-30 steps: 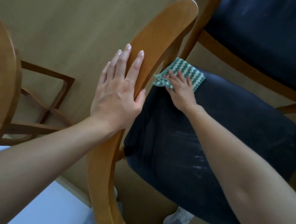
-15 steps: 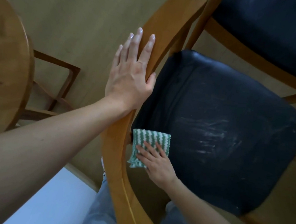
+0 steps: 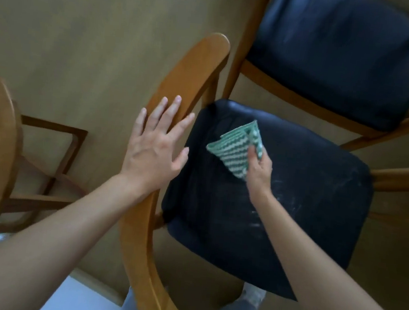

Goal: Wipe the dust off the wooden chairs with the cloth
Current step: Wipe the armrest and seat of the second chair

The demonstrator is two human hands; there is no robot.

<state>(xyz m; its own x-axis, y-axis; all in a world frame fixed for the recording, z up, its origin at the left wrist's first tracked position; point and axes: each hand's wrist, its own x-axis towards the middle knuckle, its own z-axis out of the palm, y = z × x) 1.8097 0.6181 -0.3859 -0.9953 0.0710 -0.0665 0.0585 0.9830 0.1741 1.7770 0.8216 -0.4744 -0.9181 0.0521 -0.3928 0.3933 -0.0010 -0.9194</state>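
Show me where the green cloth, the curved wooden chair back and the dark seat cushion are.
green cloth [image 3: 233, 154]: head view, middle of its striped face.
curved wooden chair back [image 3: 194, 71]: head view, upper part of the rail.
dark seat cushion [image 3: 306, 202]: head view, bare dusty patch.

Left of the dark seat [image 3: 294, 201], the backrest [image 3: 188, 78] runs under the left hand [image 3: 152, 153] and off the bottom edge. Over the seat, the right hand [image 3: 259, 170] covers a corner of the cloth [image 3: 231, 155]; beyond, the second chair [image 3: 333, 54] is cropped.

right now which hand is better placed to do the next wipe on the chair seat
Right. The right hand pinches the cloth over the streaked seat; the left hand lies flat on the chair back, holding no cloth.
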